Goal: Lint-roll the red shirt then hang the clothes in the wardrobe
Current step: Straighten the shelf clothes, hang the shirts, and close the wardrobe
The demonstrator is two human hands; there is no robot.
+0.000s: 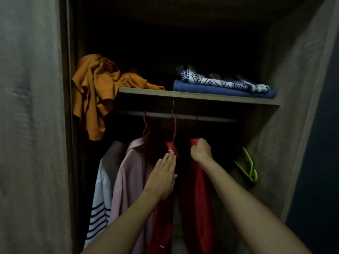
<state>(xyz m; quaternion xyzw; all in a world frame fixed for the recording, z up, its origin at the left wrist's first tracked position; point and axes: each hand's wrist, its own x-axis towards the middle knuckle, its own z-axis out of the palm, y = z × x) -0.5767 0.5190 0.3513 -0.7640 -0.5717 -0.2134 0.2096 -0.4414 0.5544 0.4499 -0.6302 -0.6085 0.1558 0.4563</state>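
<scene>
Red shirt (197,189) on a hanger inside the wardrobe (293,88), hung from the rail (211,118) (the hook itself is lost in shadow). Its long axis runs vertically, collar up, hem down past the frame's lower edge; the open front seems to face the viewer. Right hand (201,149) grips the shirt's right shoulder in a closed fist; left hand (164,177), fingers straight, touches the left collar. Beside it hang a pink shirt (128,180) and a striped top (101,195); a green hanger (248,166) hangs unused at right. Judged stage: hanging nearly complete, only straightening left; no lint roller is in view, so rolling cannot be confirmed.
</scene>
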